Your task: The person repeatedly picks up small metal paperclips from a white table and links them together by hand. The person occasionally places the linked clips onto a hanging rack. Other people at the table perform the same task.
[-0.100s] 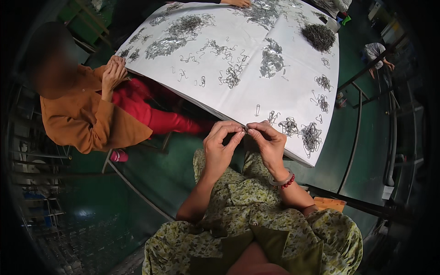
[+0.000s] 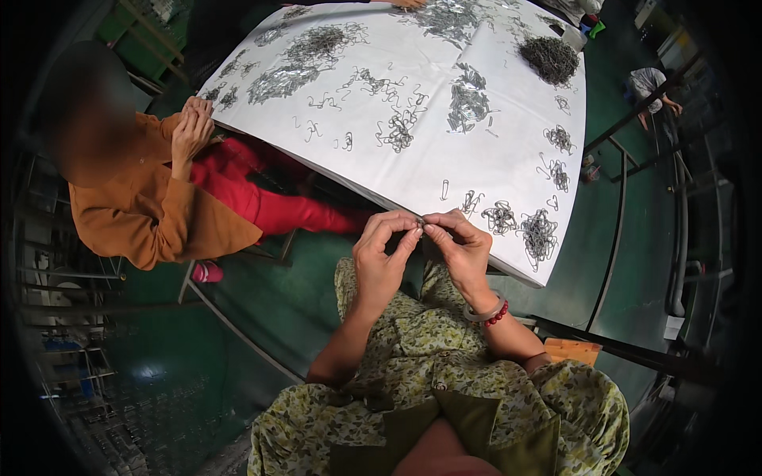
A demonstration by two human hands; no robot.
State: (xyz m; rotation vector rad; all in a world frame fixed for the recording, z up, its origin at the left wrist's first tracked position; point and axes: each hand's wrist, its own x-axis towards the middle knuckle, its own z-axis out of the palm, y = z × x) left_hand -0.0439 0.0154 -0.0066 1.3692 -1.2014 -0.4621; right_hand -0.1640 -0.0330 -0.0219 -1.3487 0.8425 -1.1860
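My left hand (image 2: 379,258) and my right hand (image 2: 464,254) meet at the near edge of the white-covered table (image 2: 349,176). Thumbs and forefingers of both pinch a small dark metal wire piece (image 2: 421,224), mostly hidden by the fingertips, so its exact shape cannot be made out. Just beyond my right hand lie small heaps of bent wire hooks, one nearer heap (image 2: 539,238) by the corner and another heap (image 2: 500,217) beside it. A few loose hooks (image 2: 471,203) and a single wire loop (image 2: 444,190) rest close to my fingers.
A large dark pile of wire hooks (image 2: 549,60) sits at the far right. Flat shiny metal strips (image 2: 468,99) lie mid-table, with scattered hooks (image 2: 399,131) left of them. A co-worker in an orange-brown top (image 2: 171,210) sits at the left edge; another person's hand (image 2: 409,3) reaches in at the far side.
My right fingertips have shifted slightly left, closer to the left ones, around the small wire piece. Otherwise only a slight shift of the whole view shows.
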